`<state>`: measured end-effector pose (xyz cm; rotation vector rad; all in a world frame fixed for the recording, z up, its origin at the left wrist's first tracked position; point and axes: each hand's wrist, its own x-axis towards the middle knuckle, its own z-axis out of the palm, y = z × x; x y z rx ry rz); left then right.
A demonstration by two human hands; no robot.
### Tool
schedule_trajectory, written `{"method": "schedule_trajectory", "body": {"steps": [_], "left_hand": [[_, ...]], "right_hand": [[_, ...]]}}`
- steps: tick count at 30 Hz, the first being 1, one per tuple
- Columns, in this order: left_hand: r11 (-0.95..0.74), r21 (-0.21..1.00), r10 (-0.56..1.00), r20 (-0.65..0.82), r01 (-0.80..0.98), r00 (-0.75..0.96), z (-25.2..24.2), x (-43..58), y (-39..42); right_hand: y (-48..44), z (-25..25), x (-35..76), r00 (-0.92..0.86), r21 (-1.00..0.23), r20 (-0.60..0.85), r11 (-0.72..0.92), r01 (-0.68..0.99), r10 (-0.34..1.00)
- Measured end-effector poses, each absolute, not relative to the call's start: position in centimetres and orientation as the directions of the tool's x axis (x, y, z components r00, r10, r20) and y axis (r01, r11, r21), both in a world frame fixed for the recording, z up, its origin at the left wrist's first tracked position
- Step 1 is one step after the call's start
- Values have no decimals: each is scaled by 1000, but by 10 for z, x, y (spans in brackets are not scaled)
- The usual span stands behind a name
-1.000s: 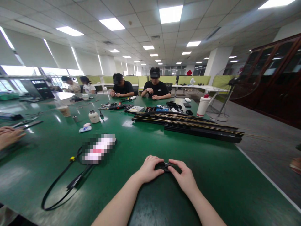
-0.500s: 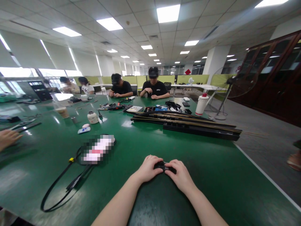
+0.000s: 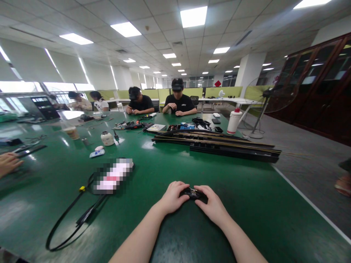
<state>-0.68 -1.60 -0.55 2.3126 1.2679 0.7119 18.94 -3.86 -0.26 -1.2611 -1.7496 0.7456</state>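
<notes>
A small black part [image 3: 193, 194] with a shiny metallic bit on top is held low over the green table [image 3: 153, 171], near the front middle. My left hand [image 3: 174, 197] pinches its left end between thumb and fingers. On the opposite end, my right hand [image 3: 210, 202] grips with thumb and fingertips. Both ends of the part are partly hidden by my fingers, and its exact kind is too small to make out.
Left of my hands lie a phone-like pixelated object [image 3: 113, 177] and a looped black cable [image 3: 59, 215]. Long black rails [image 3: 233, 153] with thin rods lie beyond. A white bottle [image 3: 234, 122] stands at the right. Another person's hand [image 3: 9, 162] is at the left edge.
The fingers of my right hand have shifted slightly right along the black part, and its metallic bit now shows between my hands. The view has turned a little.
</notes>
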Motion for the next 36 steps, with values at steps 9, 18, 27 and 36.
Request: {"method": "schedule_trajectory", "body": {"steps": [9,18,27,36], "left_hand": [[-526,555,846,263,644,464,-3,-7,-17],[-520,569,850,269,637,454,-5,-7,-16],[-521,588,849,283,619,447,-2,-6,-17],[-523,588,847,276,617,454,-4,-7,-17]], "right_hand": [[-39,-3,187,-129,-814,238,270,515,963],[-40,1,187,-142,-790,217,259,556,966],[-41,2,187,-164,-768,196,256,587,967],[-40,-1,187,-153,-775,220,268,572,963]]}}
